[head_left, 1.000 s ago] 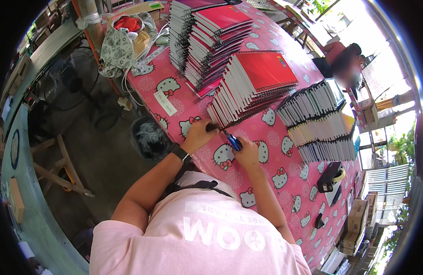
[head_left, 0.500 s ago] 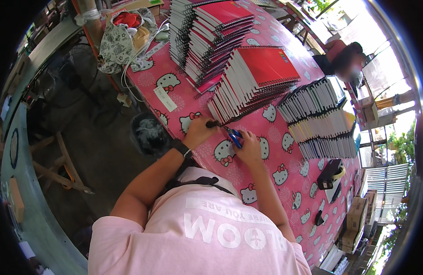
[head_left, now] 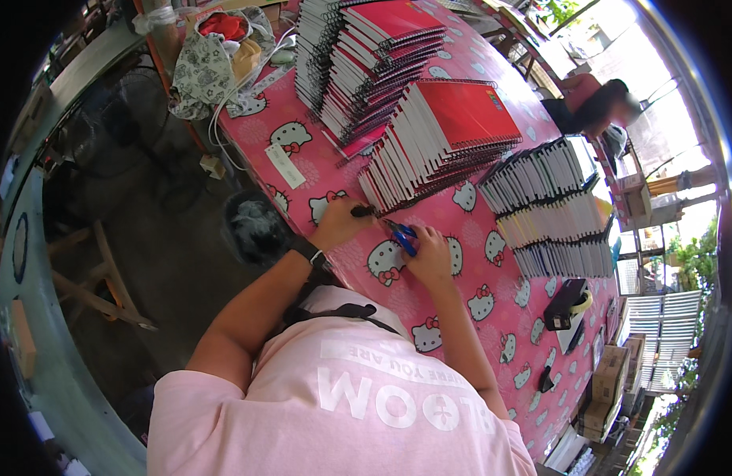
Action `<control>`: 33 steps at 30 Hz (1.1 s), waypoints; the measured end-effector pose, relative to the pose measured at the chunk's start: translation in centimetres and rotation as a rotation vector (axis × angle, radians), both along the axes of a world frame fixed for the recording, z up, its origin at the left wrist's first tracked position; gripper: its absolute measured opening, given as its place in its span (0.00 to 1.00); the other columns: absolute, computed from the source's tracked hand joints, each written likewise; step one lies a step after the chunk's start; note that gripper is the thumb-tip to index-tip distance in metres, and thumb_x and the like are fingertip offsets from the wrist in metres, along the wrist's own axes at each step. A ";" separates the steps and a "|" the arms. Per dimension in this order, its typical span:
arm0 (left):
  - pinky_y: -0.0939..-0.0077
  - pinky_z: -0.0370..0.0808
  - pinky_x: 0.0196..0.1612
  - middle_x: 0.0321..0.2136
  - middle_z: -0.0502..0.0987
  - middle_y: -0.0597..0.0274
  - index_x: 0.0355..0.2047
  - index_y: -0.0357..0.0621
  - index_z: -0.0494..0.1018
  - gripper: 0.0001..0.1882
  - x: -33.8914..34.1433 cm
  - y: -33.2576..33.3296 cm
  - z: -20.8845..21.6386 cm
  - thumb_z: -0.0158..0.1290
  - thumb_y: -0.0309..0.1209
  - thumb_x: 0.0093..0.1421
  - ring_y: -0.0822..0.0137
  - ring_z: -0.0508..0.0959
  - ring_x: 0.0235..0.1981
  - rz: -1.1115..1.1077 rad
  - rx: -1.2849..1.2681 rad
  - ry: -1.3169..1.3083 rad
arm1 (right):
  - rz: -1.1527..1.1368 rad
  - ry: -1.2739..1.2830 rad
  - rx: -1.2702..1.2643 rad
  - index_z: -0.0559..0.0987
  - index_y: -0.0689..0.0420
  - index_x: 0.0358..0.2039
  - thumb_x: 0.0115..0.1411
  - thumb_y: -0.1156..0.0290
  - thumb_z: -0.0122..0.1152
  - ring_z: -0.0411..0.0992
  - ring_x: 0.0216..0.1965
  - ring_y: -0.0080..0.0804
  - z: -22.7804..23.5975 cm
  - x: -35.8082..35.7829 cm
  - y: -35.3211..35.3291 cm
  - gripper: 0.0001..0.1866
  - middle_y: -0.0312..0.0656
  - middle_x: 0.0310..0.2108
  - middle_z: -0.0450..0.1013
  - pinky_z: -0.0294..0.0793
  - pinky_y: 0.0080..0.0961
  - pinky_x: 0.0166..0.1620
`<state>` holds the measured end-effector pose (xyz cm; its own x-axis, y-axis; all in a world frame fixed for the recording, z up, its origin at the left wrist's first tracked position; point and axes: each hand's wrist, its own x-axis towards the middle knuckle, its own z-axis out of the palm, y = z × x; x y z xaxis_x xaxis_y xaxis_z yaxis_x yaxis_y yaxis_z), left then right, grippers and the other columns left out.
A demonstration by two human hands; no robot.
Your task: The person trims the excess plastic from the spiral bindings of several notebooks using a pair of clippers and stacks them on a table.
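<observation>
Blue-handled pliers are gripped in my right hand, the jaws pointing up and left at the near corner of a stack of red spiral-bound notebooks. My left hand is closed just left of that corner. A small black thing shows at its fingertips; I cannot tell whether it is held or worn on a finger. Between the black thing and the jaws lies a small gap. Whether the jaws touch a notebook's wire is too small to tell.
Taller piles of spiral notebooks stand behind. More bound stacks sit to the right, and past them a black tape dispenser. A white label strip and a printed cloth bag lie at left. Another person is at far right.
My left hand has shifted slightly left, away from the stack's corner, with the small black thing. My right hand and the pliers have barely moved. The other person's head has moved slightly right.
</observation>
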<state>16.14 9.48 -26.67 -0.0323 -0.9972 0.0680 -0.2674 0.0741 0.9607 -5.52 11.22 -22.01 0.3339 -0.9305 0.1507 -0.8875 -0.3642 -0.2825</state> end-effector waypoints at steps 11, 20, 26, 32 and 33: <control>0.74 0.72 0.32 0.24 0.77 0.54 0.32 0.34 0.77 0.18 0.3 0.0 -0.4 0.62 0.36 0.47 0.71 0.76 0.26 -0.046 0.053 0.003 | 0.029 -0.024 0.019 0.74 0.55 0.41 0.39 0.68 0.64 0.69 0.42 0.45 0.1 -0.1 -0.3 0.23 0.44 0.37 0.72 0.69 0.41 0.43; 0.75 0.72 0.32 0.24 0.78 0.55 0.32 0.35 0.77 0.17 0.1 0.1 0.0 0.62 0.36 0.47 0.70 0.76 0.26 -0.048 0.019 0.067 | 0.023 -0.086 0.083 0.76 0.55 0.36 0.42 0.70 0.59 0.73 0.32 0.49 -0.2 0.8 -0.6 0.17 0.48 0.29 0.73 0.72 0.41 0.35; 0.74 0.72 0.31 0.24 0.78 0.55 0.32 0.36 0.77 0.16 0.1 -0.1 -0.1 0.62 0.35 0.47 0.70 0.76 0.25 -0.052 -0.001 0.016 | 0.004 -0.067 0.106 0.77 0.56 0.35 0.41 0.71 0.59 0.73 0.30 0.50 -0.4 0.6 -0.8 0.16 0.49 0.28 0.74 0.72 0.42 0.35; 0.74 0.71 0.31 0.23 0.77 0.54 0.32 0.35 0.77 0.16 0.3 0.0 0.3 0.62 0.35 0.47 0.69 0.76 0.25 -0.063 0.019 0.040 | 0.043 -0.050 0.065 0.74 0.56 0.42 0.40 0.70 0.62 0.70 0.40 0.48 0.9 1.1 -0.7 0.23 0.46 0.36 0.72 0.71 0.40 0.43; 0.74 0.71 0.31 0.23 0.77 0.54 0.32 0.35 0.77 0.16 0.2 0.0 0.3 0.62 0.35 0.47 0.69 0.76 0.25 -0.058 0.011 0.040 | 0.052 -0.038 0.083 0.74 0.56 0.43 0.40 0.69 0.63 0.69 0.41 0.48 0.9 1.0 -0.8 0.24 0.46 0.37 0.71 0.70 0.40 0.44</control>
<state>16.39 9.47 -26.40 -0.0874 -0.9944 0.0597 -0.2239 0.0780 0.9715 -4.51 10.39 -21.09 0.3774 -0.9219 0.0878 -0.8560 -0.3834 -0.3467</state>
